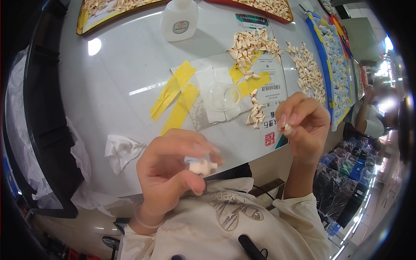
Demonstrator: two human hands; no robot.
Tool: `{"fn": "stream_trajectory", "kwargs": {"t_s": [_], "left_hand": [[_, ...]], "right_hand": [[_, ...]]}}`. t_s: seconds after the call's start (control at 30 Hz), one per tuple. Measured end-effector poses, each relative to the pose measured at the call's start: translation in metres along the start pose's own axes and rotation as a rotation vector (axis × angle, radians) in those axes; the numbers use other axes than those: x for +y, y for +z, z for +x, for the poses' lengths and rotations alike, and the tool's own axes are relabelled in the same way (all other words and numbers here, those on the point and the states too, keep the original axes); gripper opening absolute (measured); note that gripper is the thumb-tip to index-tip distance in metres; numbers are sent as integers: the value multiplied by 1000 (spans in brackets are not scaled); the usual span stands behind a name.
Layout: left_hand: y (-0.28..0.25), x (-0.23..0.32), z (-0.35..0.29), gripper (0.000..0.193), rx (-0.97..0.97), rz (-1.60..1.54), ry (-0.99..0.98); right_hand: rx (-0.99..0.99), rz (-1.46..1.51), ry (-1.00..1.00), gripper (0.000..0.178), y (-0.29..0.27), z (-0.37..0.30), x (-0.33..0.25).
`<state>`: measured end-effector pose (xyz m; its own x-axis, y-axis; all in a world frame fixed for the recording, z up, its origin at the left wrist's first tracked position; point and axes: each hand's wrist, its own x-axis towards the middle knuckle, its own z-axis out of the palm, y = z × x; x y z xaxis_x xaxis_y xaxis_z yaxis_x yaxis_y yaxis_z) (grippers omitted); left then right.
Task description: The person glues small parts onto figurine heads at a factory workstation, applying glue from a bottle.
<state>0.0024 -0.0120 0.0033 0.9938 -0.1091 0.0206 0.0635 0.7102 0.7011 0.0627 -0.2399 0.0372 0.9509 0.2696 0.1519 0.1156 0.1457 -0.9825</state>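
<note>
My left hand (167, 167) is closed in a loose grip on a small cream-coloured figure (201, 167) with a pale blue patch; its fingertips are slightly blurred. Farther right, my right hand (310, 123) pinches a tiny cream piece (287, 127) between thumb and fingers. The two hands are apart, above the table's near edge. Just beyond them stands a small clear plastic cup (225, 97) on white tissue (206, 82). Cream pointed pieces with red tips lie in a small heap (255, 113) beside my right hand and in a larger heap (251, 45) behind it.
Yellow tape strips (173, 92) cross the table. A white bottle (180, 21) stands at the back between trays of pieces. More pieces (308, 71) lie right, beside a blue-edged tray (333, 65). Crumpled tissue (123, 151) lies left, near a black rack (41, 112).
</note>
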Motion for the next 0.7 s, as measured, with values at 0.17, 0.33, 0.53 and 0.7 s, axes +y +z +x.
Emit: {"fn": "stream_trajectory", "kwargs": {"t_s": [0.17, 0.33, 0.53, 0.7], "left_hand": [[6, 8, -1, 35, 52, 74, -59], [1, 7, -3, 33, -46, 58, -74], [-3, 2, -4, 40, -120, 40, 33], [9, 9, -3, 48, 78, 161, -116]], "right_hand": [[2, 103, -13, 14, 12, -13, 6], [-27, 114, -18, 16, 19, -12, 6], [-32, 2, -33, 16, 27, -1, 2], [-189, -677, -55, 13, 30, 35, -24]]}}
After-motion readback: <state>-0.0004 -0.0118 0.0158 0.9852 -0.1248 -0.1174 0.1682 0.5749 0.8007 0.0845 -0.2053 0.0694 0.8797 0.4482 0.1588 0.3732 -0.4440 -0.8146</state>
